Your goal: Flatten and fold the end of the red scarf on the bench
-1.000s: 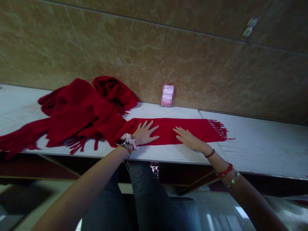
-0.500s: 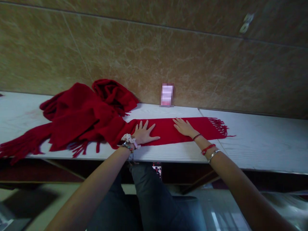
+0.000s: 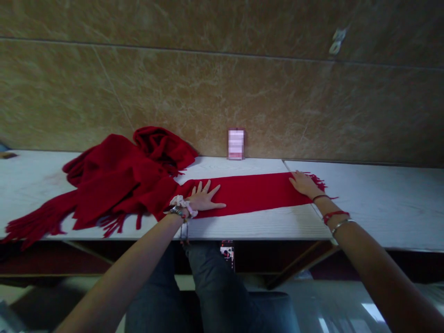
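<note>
A red fringed scarf [image 3: 253, 193] lies as a flat strip along the white table, its right end finishing in tassels. My left hand [image 3: 203, 198] presses on the strip's left part, fingers spread wide. Near the fringed right end, my right hand [image 3: 305, 184] rests on the cloth with its fingers stretched out and partly covers the tassels. To the left, the strip runs up to a loose, crumpled heap of red scarves [image 3: 114, 180], with more fringe hanging toward the front edge. Whether the strip is joined to that heap I cannot tell.
The narrow white table [image 3: 374, 203] runs along a brown marbled wall [image 3: 208, 92]. A small upright device with a blurred screen [image 3: 236, 144] leans on the wall. Below the front edge, a lit phone [image 3: 227, 255] shows beside my legs. A small brown object [image 3: 7, 155] lies far left.
My right hand has slid right along the scarf to its fringed end. My left hand stays spread on the same part of the cloth. The camera view has shifted slightly.
</note>
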Tool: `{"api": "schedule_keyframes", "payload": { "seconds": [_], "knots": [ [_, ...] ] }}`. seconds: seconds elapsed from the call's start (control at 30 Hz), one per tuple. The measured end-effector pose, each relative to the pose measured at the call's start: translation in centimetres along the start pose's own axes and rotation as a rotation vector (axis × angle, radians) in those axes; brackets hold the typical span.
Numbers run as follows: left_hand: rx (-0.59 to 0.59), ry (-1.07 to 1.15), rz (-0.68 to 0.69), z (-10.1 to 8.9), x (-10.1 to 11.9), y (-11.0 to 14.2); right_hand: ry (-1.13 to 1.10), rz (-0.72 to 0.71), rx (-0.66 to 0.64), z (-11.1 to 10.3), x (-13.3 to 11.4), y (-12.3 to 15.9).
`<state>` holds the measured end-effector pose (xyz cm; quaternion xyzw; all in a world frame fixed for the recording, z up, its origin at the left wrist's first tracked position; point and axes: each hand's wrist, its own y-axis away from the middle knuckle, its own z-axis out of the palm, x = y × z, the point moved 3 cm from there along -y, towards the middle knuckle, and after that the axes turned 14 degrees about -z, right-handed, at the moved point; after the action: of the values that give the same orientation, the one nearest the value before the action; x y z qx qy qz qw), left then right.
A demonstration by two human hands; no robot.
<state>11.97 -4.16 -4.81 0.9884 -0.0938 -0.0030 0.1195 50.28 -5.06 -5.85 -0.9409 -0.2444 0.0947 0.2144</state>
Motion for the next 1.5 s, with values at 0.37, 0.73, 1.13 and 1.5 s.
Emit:
{"api": "schedule_keyframes", "payload": {
  "seconds": [0.37, 0.73, 1.13, 1.5],
  "knots": [
    [0.256, 0.002, -0.022, 0.1, 3.7, -1.8, -0.084, -0.174, -0.356, 5.4, -15.3, -8.2],
    [0.298, 0.043, -0.083, 0.7, 3.3, -2.0, 0.018, 0.319, -0.204, 2.6, -0.2, -1.4],
    [0.316, 0.045, -0.063, 0.7, 3.3, -1.9, -0.105, -0.049, -0.108, 2.8, -9.1, -5.6],
    [0.366, 0.097, -0.046, 0.5, 3.3, -1.4, -0.175, -0.119, -0.431, 3.9, -16.7, -3.9]
  ]
}}
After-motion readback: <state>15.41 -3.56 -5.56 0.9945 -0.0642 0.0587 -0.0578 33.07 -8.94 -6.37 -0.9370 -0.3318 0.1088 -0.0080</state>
